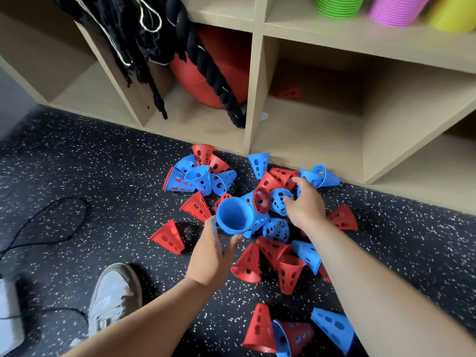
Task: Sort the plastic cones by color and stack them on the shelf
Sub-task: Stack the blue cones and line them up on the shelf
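Observation:
Several red and blue perforated plastic cones lie scattered on the speckled dark floor in front of a wooden shelf (257, 81). My left hand (213, 251) holds a stack of blue cones (235, 216) with the wide mouth facing me. My right hand (305, 204) reaches into the middle of the pile, its fingers spread over a blue cone (279, 200) that lies beside a red cone (261, 199). Whether the fingers touch that blue cone I cannot tell. One red cone (288, 93) lies deep in the lower shelf compartment.
Green (340, 6), purple (396, 10) and yellow (453, 14) stacks stand on the upper shelf. A red ball (219, 65) and black ropes (206, 70) fill the compartment to the left. My shoe (113, 297) and a black cable (43, 228) are on the floor at left.

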